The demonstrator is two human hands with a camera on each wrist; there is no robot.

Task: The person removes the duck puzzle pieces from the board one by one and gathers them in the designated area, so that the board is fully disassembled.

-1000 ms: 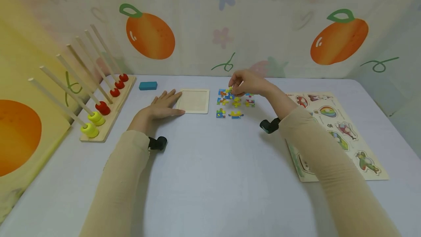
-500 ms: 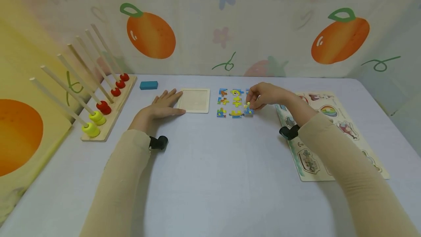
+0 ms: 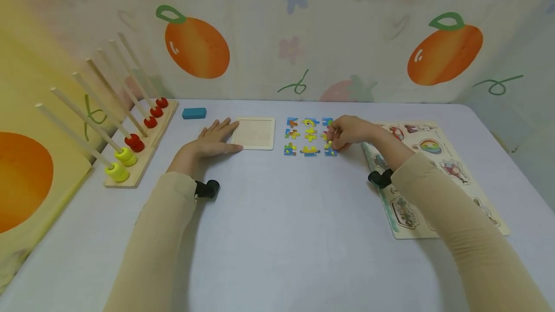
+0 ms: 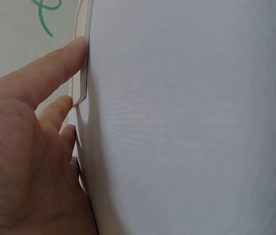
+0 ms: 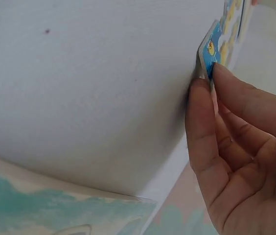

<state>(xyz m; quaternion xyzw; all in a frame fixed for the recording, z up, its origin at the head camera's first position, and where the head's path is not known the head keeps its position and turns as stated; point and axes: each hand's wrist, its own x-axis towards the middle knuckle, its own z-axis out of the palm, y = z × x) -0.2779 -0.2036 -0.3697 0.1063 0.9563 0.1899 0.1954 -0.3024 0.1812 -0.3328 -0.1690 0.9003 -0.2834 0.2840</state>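
Observation:
My right hand [image 3: 352, 132] pinches a blue and yellow jigsaw piece [image 5: 209, 48] between thumb and fingers. In the right wrist view this piece tilts, one edge raised towards the fingertips. It sits at the near right corner of a grid of small jigsaw pieces, close to a yellow middle piece [image 3: 310, 151] in the same row. The hand partly covers the pieces of the right column. My left hand [image 3: 207, 141] lies with fingers spread at the left side of a shallow pale puzzle tray [image 3: 257, 134], thumb and fingertips touching its edge.
A wooden counting rack [image 3: 143, 158] with upright pegs and red and yellow rings stands at the left. Behind the left hand lies a blue block [image 3: 194, 113]. A large picture puzzle board [image 3: 466, 206] lies at the right, under the right forearm. A printed curtain hangs behind the table.
My right hand has moved from over the top middle of the grid to its near right corner, bringing the piece down there. My left hand and the tray stay put.

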